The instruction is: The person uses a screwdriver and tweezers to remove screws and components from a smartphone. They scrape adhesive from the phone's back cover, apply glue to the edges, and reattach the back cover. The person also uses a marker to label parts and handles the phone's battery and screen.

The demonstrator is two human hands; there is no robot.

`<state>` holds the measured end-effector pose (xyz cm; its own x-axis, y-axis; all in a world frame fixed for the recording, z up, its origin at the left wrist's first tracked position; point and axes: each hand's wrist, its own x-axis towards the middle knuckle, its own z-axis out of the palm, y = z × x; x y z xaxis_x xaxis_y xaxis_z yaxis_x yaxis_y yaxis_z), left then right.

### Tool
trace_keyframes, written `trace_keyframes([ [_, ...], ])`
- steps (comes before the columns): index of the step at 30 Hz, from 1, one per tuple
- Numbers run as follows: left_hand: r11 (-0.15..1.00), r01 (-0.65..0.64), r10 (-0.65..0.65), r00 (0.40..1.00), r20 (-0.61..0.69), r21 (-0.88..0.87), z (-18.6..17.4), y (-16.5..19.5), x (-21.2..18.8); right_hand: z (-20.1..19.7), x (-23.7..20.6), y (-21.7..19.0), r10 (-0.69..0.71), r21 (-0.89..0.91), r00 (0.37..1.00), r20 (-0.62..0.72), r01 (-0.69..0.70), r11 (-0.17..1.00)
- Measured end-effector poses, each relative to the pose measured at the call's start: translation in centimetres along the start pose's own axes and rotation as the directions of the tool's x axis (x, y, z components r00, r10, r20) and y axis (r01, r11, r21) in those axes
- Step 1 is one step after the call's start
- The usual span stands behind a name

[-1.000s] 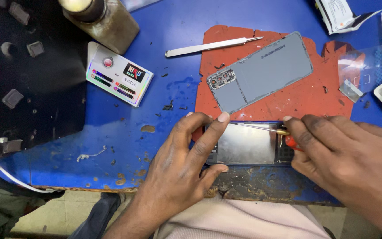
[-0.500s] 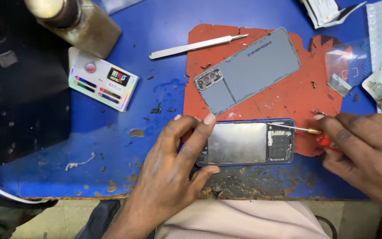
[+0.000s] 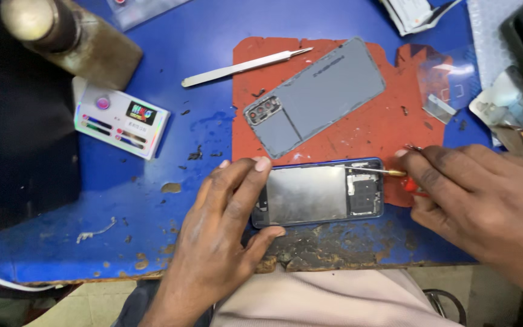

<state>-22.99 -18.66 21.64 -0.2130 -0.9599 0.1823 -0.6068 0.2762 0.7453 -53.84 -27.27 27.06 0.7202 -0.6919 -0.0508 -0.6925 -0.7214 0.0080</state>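
An opened phone (image 3: 319,194) with its metal inner plate showing lies across the front edge of a red mat (image 3: 370,127). My left hand (image 3: 225,230) presses on the phone's left end, fingers spread over it. My right hand (image 3: 479,200) holds a small screwdriver (image 3: 394,174) with a red handle, its tip at the phone's upper right corner. The phone's grey back cover (image 3: 316,97) lies face up on the mat, just behind the phone.
Metal tweezers (image 3: 243,66) rest on the blue table (image 3: 152,212) behind the mat. A small white card box (image 3: 121,121) sits at the left beside a brass-coloured stand (image 3: 68,39). Loose plastic and packaging lie at the right. The table's worn front edge is close.
My right hand drew back to the right off the phone, then brought the screwdriver tip to its upper right corner. My left hand stayed on the phone's left end.
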Motion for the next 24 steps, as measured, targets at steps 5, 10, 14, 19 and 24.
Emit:
trace_keyframes([
  [5, 1.0, -0.029, 0.029, 1.0, -0.007, 0.008, 0.3, 0.1, 0.5, -0.6, -1.1, 1.3, 0.051, 0.052, 0.999, 0.015, -0.052, 0.997],
  [10, 1.0, 0.008, -0.009, 1.0, 0.001, 0.029, 0.6, 0.0, 0.6, 0.7, -3.7, 2.2, 0.164, 0.048, 0.986, -0.013, -0.163, 0.985],
  [14, 1.0, -0.006, 0.007, 1.0, -0.011, 0.022, 0.7, 0.1, 0.4, 1.3, -5.6, 2.0, 0.249, 0.118, 0.968, 0.017, -0.249, 0.961],
  [19, 0.999, -0.024, 0.025, 1.0, -0.017, 0.022, 1.0, 0.2, 0.0, 1.7, -7.2, 1.2, 0.29, 0.147, 0.957, 0.0, -0.287, 0.947],
  [24, 0.999, -0.044, 0.045, 0.999, -0.015, 0.029, 1.3, 0.3, -0.1, 1.7, -8.9, 0.9, 0.269, 0.154, 0.963, 0.014, -0.268, 0.951],
])
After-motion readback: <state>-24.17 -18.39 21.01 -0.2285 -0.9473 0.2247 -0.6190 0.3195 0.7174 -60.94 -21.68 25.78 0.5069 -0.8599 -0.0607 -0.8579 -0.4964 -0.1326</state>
